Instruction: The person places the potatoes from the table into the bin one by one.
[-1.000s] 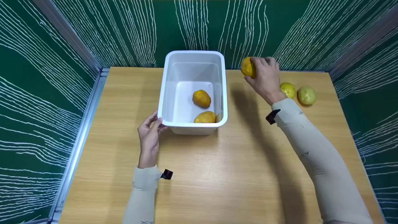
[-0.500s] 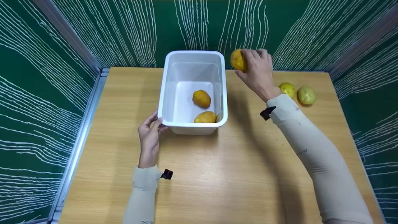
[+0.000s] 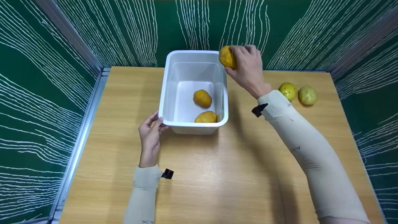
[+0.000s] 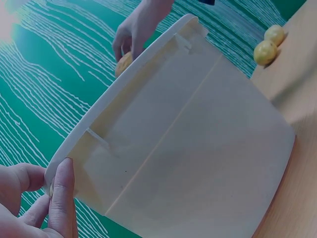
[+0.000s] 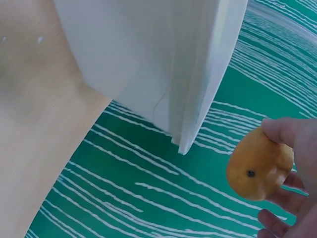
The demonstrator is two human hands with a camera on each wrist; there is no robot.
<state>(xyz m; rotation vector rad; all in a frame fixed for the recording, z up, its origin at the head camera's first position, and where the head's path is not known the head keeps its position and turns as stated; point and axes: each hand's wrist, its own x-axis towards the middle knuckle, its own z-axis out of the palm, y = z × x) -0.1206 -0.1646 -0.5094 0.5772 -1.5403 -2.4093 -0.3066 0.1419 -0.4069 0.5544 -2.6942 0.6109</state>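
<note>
My right hand (image 3: 247,67) grips a yellow-orange mango (image 3: 227,58) at the back right corner of a white plastic bin (image 3: 193,125), level with or above its rim. In the right wrist view the mango (image 5: 258,166) shows a dark stem spot, with thumb and fingers around it. My left hand (image 3: 150,133) pinches the bin's front left corner; the left wrist view shows thumb and fingers (image 4: 62,193) on either side of the rim. Inside the bin, two more mangoes lie apart: one mango (image 3: 202,98) on the floor, another mango (image 3: 205,117) partly hidden by the front rim.
On the wooden table (image 3: 192,174), a yellow-green round fruit (image 3: 287,91) and a paler green fruit (image 3: 307,95) sit at the back right, beside my right forearm. Green walls (image 3: 214,25) with white wavy lines enclose the back and both sides.
My right hand has carried the mango leftward and slightly up, from right of the bin to its back right corner. The left hand and the bin have stayed put.
</note>
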